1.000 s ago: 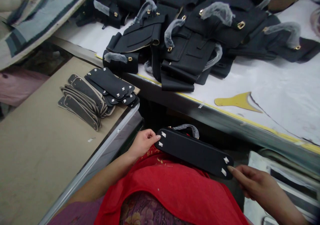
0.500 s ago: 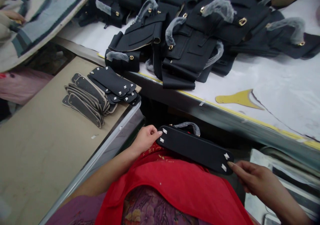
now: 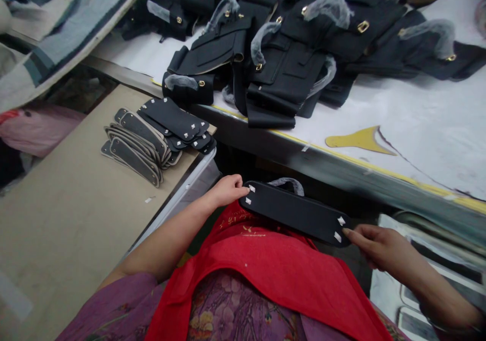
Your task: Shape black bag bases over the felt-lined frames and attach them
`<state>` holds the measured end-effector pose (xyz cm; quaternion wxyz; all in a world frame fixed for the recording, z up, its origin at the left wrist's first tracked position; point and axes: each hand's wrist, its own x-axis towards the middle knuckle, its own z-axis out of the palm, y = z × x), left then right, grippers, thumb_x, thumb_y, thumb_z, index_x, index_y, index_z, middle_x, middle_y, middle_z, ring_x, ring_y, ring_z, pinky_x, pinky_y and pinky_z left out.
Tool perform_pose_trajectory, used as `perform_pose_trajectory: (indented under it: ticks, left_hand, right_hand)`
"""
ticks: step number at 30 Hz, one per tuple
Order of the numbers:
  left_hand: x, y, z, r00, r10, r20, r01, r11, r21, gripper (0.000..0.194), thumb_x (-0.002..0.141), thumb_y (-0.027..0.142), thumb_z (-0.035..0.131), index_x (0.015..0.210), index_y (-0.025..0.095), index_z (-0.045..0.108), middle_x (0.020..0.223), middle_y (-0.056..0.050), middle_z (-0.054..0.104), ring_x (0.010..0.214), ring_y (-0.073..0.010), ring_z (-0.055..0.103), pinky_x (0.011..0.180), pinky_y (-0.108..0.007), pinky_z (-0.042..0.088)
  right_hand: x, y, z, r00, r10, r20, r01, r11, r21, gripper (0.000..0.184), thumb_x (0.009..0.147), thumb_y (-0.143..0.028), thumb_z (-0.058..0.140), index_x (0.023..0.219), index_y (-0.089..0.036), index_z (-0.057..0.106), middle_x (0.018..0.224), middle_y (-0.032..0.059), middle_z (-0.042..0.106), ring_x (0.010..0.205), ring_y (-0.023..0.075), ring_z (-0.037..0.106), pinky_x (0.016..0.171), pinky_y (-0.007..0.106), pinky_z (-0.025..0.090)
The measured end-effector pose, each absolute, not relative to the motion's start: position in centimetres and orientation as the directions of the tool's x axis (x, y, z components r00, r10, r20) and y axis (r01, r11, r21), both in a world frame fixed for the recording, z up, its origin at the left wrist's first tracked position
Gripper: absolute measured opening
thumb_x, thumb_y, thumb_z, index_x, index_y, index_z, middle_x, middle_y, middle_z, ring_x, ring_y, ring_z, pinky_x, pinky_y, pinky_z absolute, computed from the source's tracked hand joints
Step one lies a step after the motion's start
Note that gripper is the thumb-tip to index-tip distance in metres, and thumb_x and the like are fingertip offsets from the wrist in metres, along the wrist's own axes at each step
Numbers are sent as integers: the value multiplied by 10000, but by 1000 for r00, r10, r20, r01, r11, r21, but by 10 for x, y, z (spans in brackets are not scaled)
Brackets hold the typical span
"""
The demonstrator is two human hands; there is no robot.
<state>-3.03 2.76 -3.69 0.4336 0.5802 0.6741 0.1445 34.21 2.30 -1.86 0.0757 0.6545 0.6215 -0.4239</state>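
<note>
A long black bag panel with rounded ends (image 3: 294,213) stretches across my lap, with two white bits of tape at each end. My left hand (image 3: 230,189) pinches its left end between thumb and fingers. At the right end, my right hand (image 3: 374,242) grips the edge with thumb on top. Just behind the panel shows a plastic-wrapped handle (image 3: 290,183); what it joins is mostly hidden. To the left, a stack of black panels with white tape (image 3: 174,118) lies beside grey-backed pieces (image 3: 138,151) on a brown board (image 3: 68,194).
Several black bags (image 3: 288,73) with wrapped handles and gold fittings are heaped on the white table (image 3: 417,123). A yellow template (image 3: 359,141) lies near its front edge. Lower right is a white sheet with dark panels (image 3: 383,280). Another worktop (image 3: 76,37) juts in at upper left.
Both hands and the panel have risen slightly, its right end most. The grip at both ends is unchanged. The view has shifted a little; hands seen at the upper left are no longer clear.
</note>
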Motion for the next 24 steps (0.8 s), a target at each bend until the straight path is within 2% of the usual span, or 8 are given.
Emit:
perform_pose_trajectory:
  ticks: [3, 5, 7, 10, 13, 17, 20, 24]
  left_hand:
    - [-28, 25, -34, 46, 903, -428, 705, 274, 654, 260, 745, 350, 553, 593, 193, 413, 549, 49, 457, 504, -101, 429, 466, -218, 290]
    - [-29, 23, -31, 38, 914, -405, 731, 250, 635, 204, 750, 355, 553, 665, 198, 454, 610, 37, 501, 552, -118, 474, 496, -228, 345]
    - [-29, 21, -28, 33, 944, -328, 750, 193, 633, 179, 748, 348, 573, 819, 197, 507, 756, 4, 568, 654, -143, 537, 572, -254, 422]
    - [-25, 17, -19, 75, 992, -98, 776, 4, 631, 365, 760, 318, 588, 1085, 182, 492, 1040, -77, 574, 936, -207, 572, 813, -344, 474]
    - [-12, 13, -10, 273, 957, 96, 773, -278, 571, 589, 761, 400, 619, 1263, 173, 410, 1248, -131, 506, 1185, -262, 462, 1023, -427, 361]
    - [7, 15, -18, 579, 813, 66, 712, -544, 445, 998, 619, 618, 690, 1386, 132, 275, 1402, -177, 393, 1316, -319, 318, 1118, -497, 177]
    - [12, 20, -33, 595, 804, -14, 743, -543, 392, 1044, 568, 633, 713, 1373, 109, 303, 1380, -197, 413, 1291, -344, 343, 1104, -512, 175]
    - [11, 24, -40, 563, 825, -38, 771, -508, 384, 934, 587, 611, 702, 1306, 99, 395, 1276, -188, 494, 1173, -342, 437, 1043, -491, 279]
  right_hand:
    - [341, 26, -3, -148, 807, -572, 962, -16, -271, 504, 757, -660, 454, 562, -202, 524, 447, 18, 519, 399, 156, 491, 401, 262, 298]
    - [331, 27, 9, -159, 917, -365, 979, 99, -178, 481, 765, -661, 466, 675, -202, 580, 514, 24, 556, 437, 170, 507, 417, 275, 308]
    - [313, 25, 16, -233, 963, -135, 956, 201, -213, 477, 802, -627, 460, 886, -180, 604, 672, 54, 624, 559, 192, 573, 490, 301, 406]
    - [281, 24, 12, -498, 862, 97, 807, 502, -310, 610, 803, -574, 522, 1208, -120, 492, 1093, 155, 612, 985, 257, 586, 828, 386, 476]
    - [258, 27, -3, -694, 714, 92, 668, 687, -287, 834, 722, -620, 594, 1339, -98, 386, 1343, 200, 450, 1232, 319, 424, 1011, 482, 354]
    - [252, 30, -21, -738, 675, -2, 649, 708, -277, 935, 668, -635, 631, 1359, -65, 361, 1345, 221, 446, 1241, 337, 412, 1037, 504, 306]
    - [253, 30, -25, -717, 696, -36, 676, 682, -279, 870, 691, -598, 634, 1336, -70, 387, 1311, 212, 479, 1185, 332, 456, 1007, 488, 334]
    - [252, 30, -23, -706, 706, -61, 688, 662, -299, 791, 723, -556, 620, 1317, -78, 408, 1273, 200, 503, 1129, 321, 480, 948, 464, 377]
